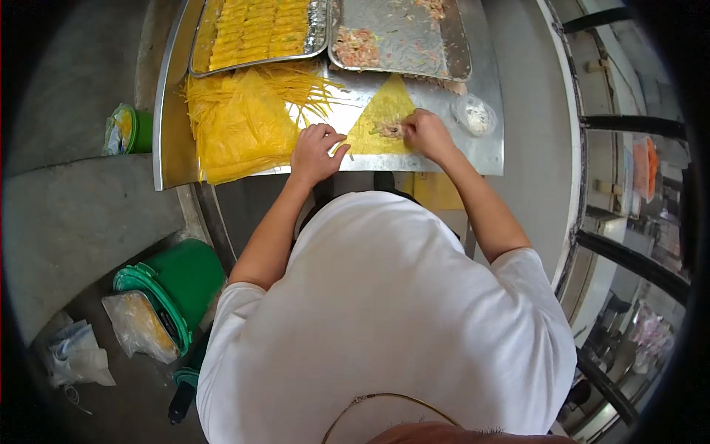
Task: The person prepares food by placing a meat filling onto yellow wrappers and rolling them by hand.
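The wrapper (389,102) looks light, easily torn, best lifted by its edges. My left hand (318,150) gapes; whether my right hand (427,133) grips filling (384,130), I can't tell.

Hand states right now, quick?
Left hand: open, beside the yellow sheet's left corner.
Right hand: closed at the filling; whether it grips any cannot be told.

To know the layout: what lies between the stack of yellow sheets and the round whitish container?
In the head view, a separate yellow sheet with filling lies there, the right hand at the filling, the left hand by the sheet.
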Motion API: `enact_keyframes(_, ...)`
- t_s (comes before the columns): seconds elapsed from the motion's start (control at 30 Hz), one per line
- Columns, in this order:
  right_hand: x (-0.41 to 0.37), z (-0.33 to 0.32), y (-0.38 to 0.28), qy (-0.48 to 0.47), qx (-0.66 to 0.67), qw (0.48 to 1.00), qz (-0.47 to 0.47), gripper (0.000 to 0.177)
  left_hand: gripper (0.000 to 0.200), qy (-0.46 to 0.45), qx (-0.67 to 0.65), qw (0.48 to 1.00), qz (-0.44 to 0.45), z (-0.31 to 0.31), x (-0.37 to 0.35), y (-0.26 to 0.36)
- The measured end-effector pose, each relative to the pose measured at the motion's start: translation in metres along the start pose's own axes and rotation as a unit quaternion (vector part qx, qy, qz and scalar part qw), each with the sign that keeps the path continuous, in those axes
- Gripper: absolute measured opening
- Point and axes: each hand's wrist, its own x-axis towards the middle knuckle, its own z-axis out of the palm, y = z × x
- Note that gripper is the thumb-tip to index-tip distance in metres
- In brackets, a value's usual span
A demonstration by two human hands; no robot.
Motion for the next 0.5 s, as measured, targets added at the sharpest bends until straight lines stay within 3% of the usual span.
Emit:
enact_keyframes(0.07,-0.006,0.002,0.007,0.016,-0.028,0.999,-0.021,0.019,0.021,-0.008,0.009,1.0,0.004,-0.001,0.004,0.001)
enact_keyframes(0.13,-0.016,-0.016,0.003,0.073,0.071,0.992,0.077,0.018,0.029,0.02,-0.005,0.999,-0.034,-0.001,0.01,0.01)
enact_keyframes(0.17,-0.019,-0.019,0.008,0.08,0.073,0.991,0.082,0.018,0.035,-0.001,0.009,0.996,-0.088,0.001,0.013,0.017)
enact_keyframes(0.23,-0.027,-0.021,0.016,0.04,-0.015,0.983,0.18,0.019,0.035,-0.031,0.063,0.993,-0.096,0.002,0.022,0.033)
enact_keyframes(0.27,-0.03,-0.012,0.02,0.044,-0.009,0.982,0.185,0.019,0.034,-0.055,0.117,0.986,-0.108,0.003,0.026,0.039)
enact_keyframes(0.33,-0.037,0.006,0.021,0.03,-0.05,0.971,0.233,0.019,0.028,-0.086,0.117,0.983,-0.11,0.012,0.03,0.041)
enact_keyframes(0.4,-0.041,0.007,0.029,0.001,-0.006,0.973,0.23,0.024,0.023,-0.071,0.025,0.99,-0.122,0.024,0.034,0.038)
enact_keyframes(0.43,-0.043,0.006,0.031,0.011,0.045,0.974,0.223,0.023,0.023,-0.089,-0.041,0.96,-0.261,0.026,0.034,0.045)
enact_keyframes(0.47,-0.044,0.006,0.034,0.021,0.096,0.972,0.215,0.021,0.023,-0.093,-0.037,0.961,-0.257,0.027,0.032,0.045)
enact_keyframes(0.5,-0.046,0.011,0.04,0.024,0.101,0.97,0.218,0.021,0.025,-0.069,-0.098,0.939,-0.321,0.032,0.027,0.039)
